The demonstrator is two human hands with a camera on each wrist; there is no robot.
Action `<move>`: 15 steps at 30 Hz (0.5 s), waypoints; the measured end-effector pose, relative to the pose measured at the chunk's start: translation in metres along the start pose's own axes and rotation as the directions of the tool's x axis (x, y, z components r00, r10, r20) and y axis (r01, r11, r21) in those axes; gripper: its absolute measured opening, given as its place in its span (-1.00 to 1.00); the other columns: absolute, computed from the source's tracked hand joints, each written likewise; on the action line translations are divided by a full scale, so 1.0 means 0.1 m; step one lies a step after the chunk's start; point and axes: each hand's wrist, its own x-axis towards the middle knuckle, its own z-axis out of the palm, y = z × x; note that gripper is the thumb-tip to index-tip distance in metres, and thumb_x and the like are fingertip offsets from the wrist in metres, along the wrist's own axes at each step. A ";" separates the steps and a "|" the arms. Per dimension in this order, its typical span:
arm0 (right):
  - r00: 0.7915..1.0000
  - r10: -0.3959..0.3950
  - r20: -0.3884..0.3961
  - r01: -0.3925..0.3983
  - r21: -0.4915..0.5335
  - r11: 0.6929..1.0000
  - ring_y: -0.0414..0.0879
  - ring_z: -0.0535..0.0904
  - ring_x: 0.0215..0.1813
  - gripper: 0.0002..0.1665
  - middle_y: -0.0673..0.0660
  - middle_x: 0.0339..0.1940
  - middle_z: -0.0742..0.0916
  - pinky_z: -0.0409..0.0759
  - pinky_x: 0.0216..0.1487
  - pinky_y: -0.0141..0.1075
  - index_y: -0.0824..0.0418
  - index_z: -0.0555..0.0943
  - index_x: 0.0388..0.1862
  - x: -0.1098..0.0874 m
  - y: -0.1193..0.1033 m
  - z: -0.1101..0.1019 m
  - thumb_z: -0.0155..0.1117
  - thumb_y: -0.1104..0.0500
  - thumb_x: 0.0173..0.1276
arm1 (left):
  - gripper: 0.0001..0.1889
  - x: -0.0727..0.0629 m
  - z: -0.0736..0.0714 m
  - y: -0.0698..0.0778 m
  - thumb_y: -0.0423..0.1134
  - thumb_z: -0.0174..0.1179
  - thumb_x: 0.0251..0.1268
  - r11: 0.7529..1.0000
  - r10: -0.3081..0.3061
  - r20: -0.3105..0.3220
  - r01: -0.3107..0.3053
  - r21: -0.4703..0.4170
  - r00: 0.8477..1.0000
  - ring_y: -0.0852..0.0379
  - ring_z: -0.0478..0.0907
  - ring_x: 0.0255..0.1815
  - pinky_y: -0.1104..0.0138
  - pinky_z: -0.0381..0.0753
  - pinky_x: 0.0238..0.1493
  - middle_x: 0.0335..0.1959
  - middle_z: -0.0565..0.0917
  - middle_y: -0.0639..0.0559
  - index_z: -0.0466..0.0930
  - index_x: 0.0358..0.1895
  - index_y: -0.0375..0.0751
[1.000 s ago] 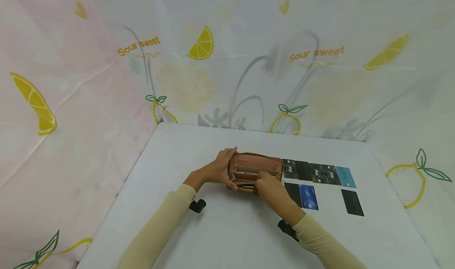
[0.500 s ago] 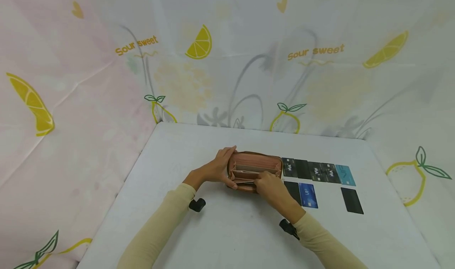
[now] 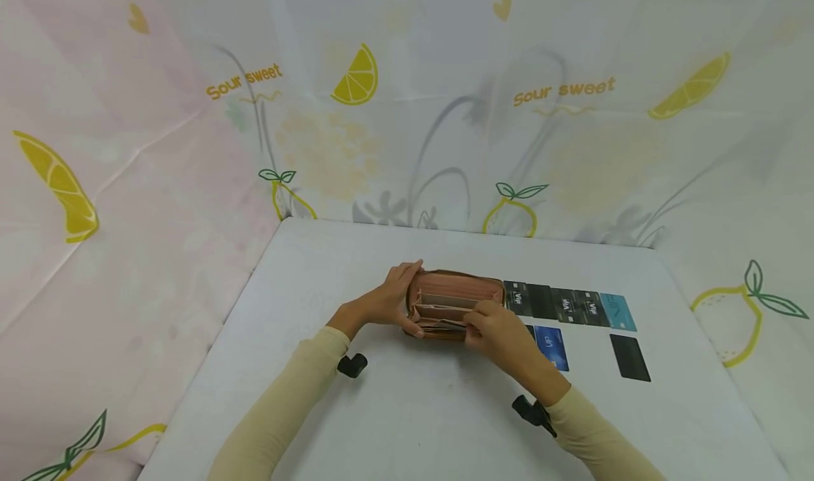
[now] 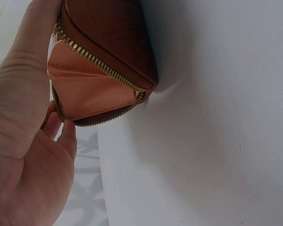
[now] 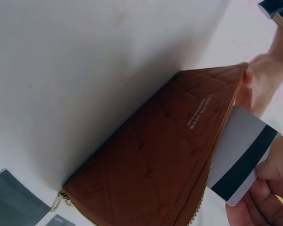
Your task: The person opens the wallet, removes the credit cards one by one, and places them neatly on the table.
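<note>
A brown quilted zip wallet (image 5: 151, 155) stands unzipped on the table, its pink inner compartments facing up in the head view. My left hand (image 3: 384, 303) holds its left end, thumb at the front and fingers at the back. The left wrist view shows that end's pink gusset and brass zip teeth beside the left hand (image 4: 23, 117). At the wallet's front right, my right hand (image 3: 502, 334) pinches a card. In the right wrist view this grey card (image 5: 240, 146) with a black stripe is partly inside the wallet's mouth, thumb and fingers at its outer end.
Right of the wallet, several cards lie in a row, ending in a light-blue card (image 3: 617, 313). Nearer the front are a blue card (image 3: 550, 347) and, farther right, a lone black card (image 3: 630, 358). The white table (image 3: 381, 417) meets printed cloth walls (image 3: 420, 149).
My right hand has shifted slightly right, and its fingers have risen from inside the wallet's front part to its right front edge. The left hand keeps its hold on the wallet.
</note>
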 end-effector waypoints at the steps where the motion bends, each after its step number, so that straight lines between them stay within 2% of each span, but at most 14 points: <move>1: 1.000 0.010 -0.011 -0.010 0.017 1.000 -0.24 0.40 -0.48 -0.81 -0.01 -0.49 0.57 0.48 -0.47 -0.38 0.21 0.71 -0.43 -0.01 0.02 -0.01 0.45 0.40 -0.06 | 0.48 0.00 0.00 0.00 0.29 0.57 -0.36 1.000 0.000 0.002 0.000 -0.002 1.000 -0.04 -0.01 0.43 0.09 0.23 0.36 0.48 0.02 -0.09 -0.26 0.57 -0.27; 5: 0.996 0.081 -0.042 -0.075 0.129 0.989 -0.29 0.43 -0.50 -0.83 -0.02 -0.48 0.60 0.48 -0.51 -0.43 0.22 0.70 -0.44 -0.07 0.13 -0.08 0.43 0.42 -0.03 | 0.48 0.00 -0.01 0.00 0.30 0.56 -0.35 1.000 0.001 0.008 -0.001 -0.006 1.000 -0.03 -0.02 0.43 0.09 0.23 0.36 0.48 0.01 -0.08 -0.27 0.57 -0.25; 9: 0.974 0.214 -0.070 -0.188 0.269 0.945 -0.28 0.57 -0.47 -0.83 0.01 -0.43 0.67 0.58 -0.46 -0.42 0.24 0.70 -0.42 -0.16 0.26 -0.19 0.42 0.45 0.01 | 0.48 0.00 -0.01 0.00 0.31 0.56 -0.35 1.000 0.002 0.005 -0.002 -0.003 1.000 -0.02 -0.01 0.42 0.10 0.25 0.35 0.48 0.01 -0.07 -0.27 0.57 -0.24; 12: 0.930 0.357 -0.086 -0.314 0.317 0.895 -0.24 0.62 -0.45 -0.81 0.02 -0.43 0.71 0.61 -0.43 -0.40 0.25 0.71 -0.39 -0.28 0.38 -0.28 0.44 0.46 0.01 | 0.49 -0.01 0.00 0.01 0.30 0.56 -0.36 1.000 0.004 0.000 -0.004 -0.004 1.000 -0.03 -0.01 0.42 0.08 0.26 0.35 0.48 0.02 -0.09 -0.26 0.57 -0.26; 15: 0.863 0.497 -0.087 -0.452 0.304 0.839 -0.16 0.62 -0.45 -0.82 0.04 -0.46 0.72 0.58 -0.43 -0.42 0.27 0.72 -0.36 -0.44 0.50 -0.37 0.42 0.44 0.03 | 0.49 -0.01 -0.01 0.02 0.29 0.57 -0.36 1.000 0.008 -0.003 -0.008 -0.010 1.000 -0.05 -0.01 0.43 0.07 0.26 0.34 0.48 0.02 -0.11 -0.26 0.57 -0.27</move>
